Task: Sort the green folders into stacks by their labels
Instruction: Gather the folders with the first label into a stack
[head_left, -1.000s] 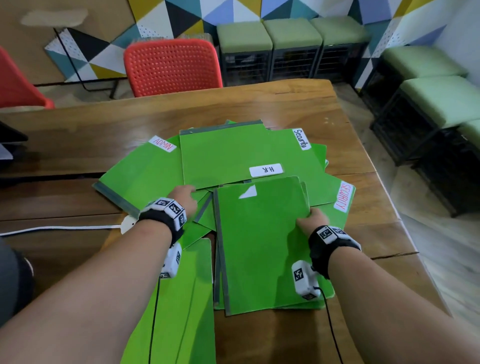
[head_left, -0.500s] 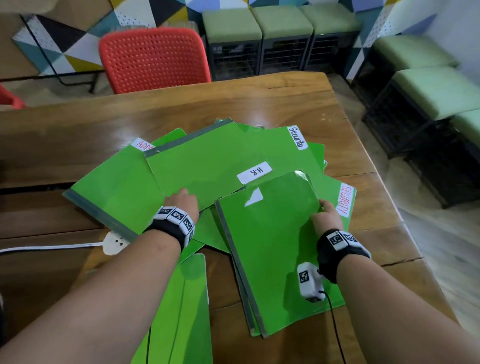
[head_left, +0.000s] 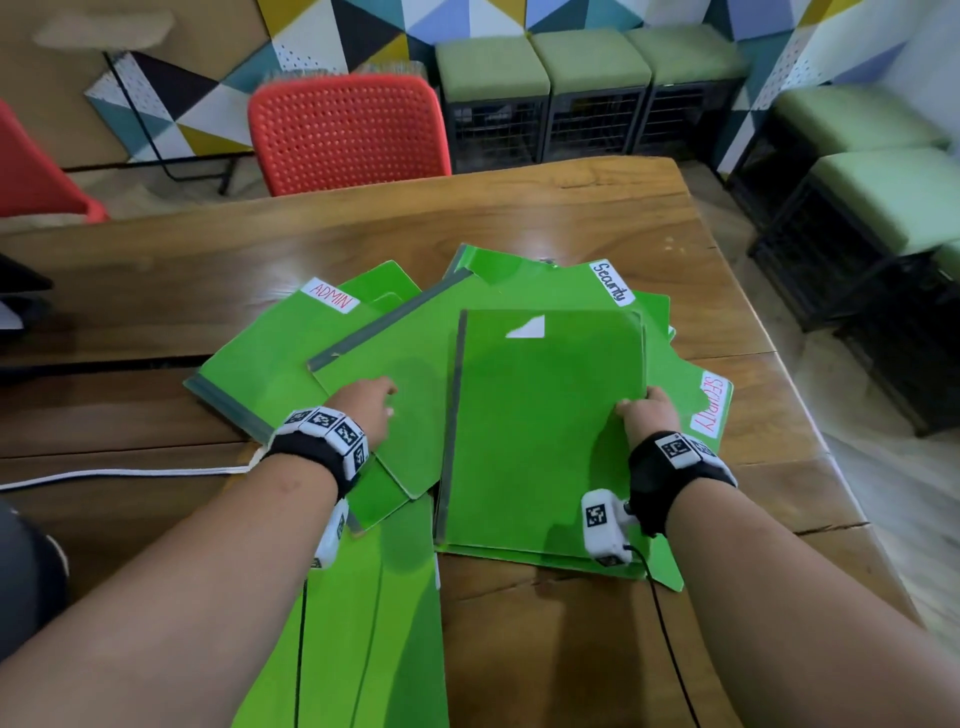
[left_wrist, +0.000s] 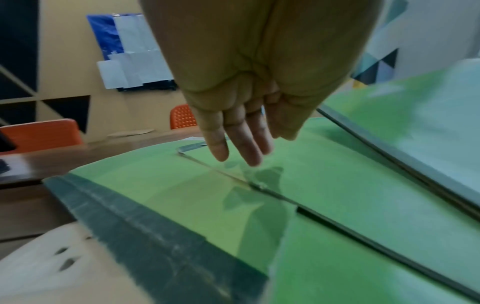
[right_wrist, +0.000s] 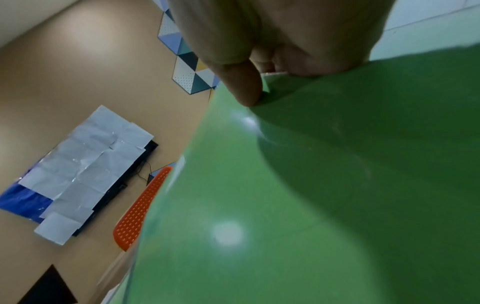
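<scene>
Several green folders lie fanned in a loose pile on the wooden table (head_left: 545, 218). Readable labels are ADMIN (head_left: 330, 295), Security (head_left: 612, 283) and SECURITY (head_left: 709, 402). My right hand (head_left: 631, 408) pinches the right edge of the top folder (head_left: 545, 426), which bears a torn white label (head_left: 527, 328); its thumb (right_wrist: 246, 88) presses on the cover (right_wrist: 337, 185). My left hand (head_left: 382, 397) rests flat on the folder (head_left: 405, 353) to the left, fingers (left_wrist: 233, 148) straight. Another green folder (head_left: 384, 623) lies near the front edge under my left forearm.
A red chair (head_left: 348, 130) stands behind the table, with green-cushioned stools (head_left: 587, 62) along the wall and at the right (head_left: 883, 192). A white cable (head_left: 130, 472) runs in from the left. The table's right edge (head_left: 779, 364) is close to the pile.
My right hand has slid the torn-label folder away from me, over the HR label, which is now hidden. My left hand stays on the folder beside it.
</scene>
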